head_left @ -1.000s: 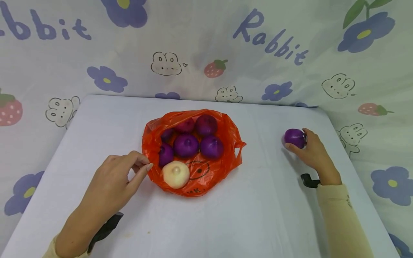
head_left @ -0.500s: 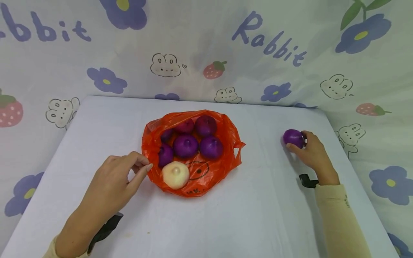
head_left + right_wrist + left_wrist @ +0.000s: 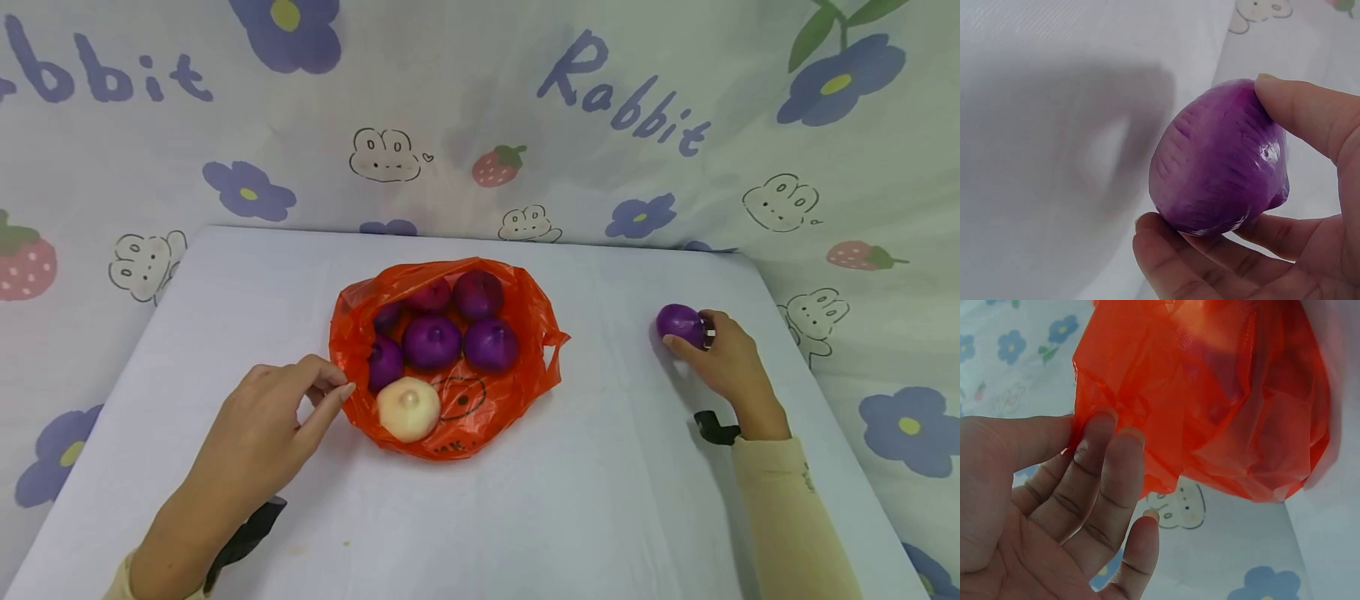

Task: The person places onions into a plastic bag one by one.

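Note:
An orange-red plastic bag (image 3: pixel 502 417) lies with its mouth spread on the table, several purple onions (image 3: pixel 432 342) and one cream-white onion (image 3: pixel 408 408) inside it. My left hand (image 3: pixel 262 425) pinches the bag's left rim between thumb and index finger; in the left wrist view the bag film (image 3: pixel 1141 375) runs up from those fingertips. Out to the right, my right hand (image 3: pixel 727 362) holds another glossy purple onion (image 3: pixel 678 325) over the table. Seen from the right wrist, thumb and fingers wrap opposite sides of this onion (image 3: pixel 1216 156), whose shadow falls on the white surface.
The white table (image 3: pixel 600 483) reaches back to a cloth backdrop (image 3: pixel 450 92) printed with flowers, rabbits and strawberries. A dark strap (image 3: pixel 247 533) shows at the left wrist and another dark strap (image 3: pixel 716 427) at the right one.
Both hands keep their holds almost unmoved. The scene in the head view has shifted slightly down, and the onion in my right hand appears turned a little.

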`<move>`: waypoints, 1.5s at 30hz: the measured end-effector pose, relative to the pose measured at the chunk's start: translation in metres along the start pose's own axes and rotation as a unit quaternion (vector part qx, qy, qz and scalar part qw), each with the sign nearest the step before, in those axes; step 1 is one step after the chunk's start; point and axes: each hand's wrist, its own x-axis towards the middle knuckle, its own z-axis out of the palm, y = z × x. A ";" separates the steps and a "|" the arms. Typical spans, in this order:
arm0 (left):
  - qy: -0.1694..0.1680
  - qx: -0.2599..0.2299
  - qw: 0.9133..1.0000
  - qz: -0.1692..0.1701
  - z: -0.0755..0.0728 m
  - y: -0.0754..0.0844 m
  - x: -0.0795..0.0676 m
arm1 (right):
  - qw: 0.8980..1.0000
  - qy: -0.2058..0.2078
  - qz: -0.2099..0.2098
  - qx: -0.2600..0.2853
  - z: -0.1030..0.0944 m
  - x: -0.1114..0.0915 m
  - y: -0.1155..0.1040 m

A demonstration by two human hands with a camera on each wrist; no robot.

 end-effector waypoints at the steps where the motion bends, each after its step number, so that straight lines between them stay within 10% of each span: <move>1: -0.001 0.000 1.000 -0.001 0.000 0.000 0.000 | 1.000 0.002 -0.002 0.002 0.000 -0.001 -0.001; 45: -0.017 -0.005 1.000 -0.009 -0.002 0.001 -0.001 | 0.978 0.054 -0.200 0.038 -0.013 -0.079 -0.126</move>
